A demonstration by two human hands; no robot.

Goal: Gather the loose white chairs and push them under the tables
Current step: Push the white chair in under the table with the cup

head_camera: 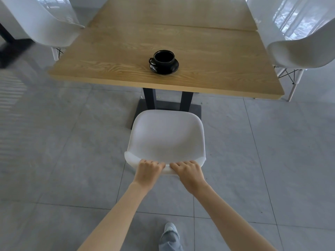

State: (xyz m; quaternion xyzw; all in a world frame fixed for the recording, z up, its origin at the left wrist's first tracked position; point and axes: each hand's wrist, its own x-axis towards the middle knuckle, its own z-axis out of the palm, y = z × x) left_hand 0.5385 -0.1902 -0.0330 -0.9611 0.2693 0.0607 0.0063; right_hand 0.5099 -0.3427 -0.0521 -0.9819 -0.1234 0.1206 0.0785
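Hands gripping white chair backrest, frame centre.
Left hand and right hand clench the top edge; seat front stops short of tabletop edge, bare floor between.

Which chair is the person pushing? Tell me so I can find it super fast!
Find the big wooden table with the black cup on it. On the grey floor in front of its near edge stands one white chair, facing the table's dark legs. Unlike the two white chairs at the table's sides, this one has the left hand and right hand gripping its backrest.
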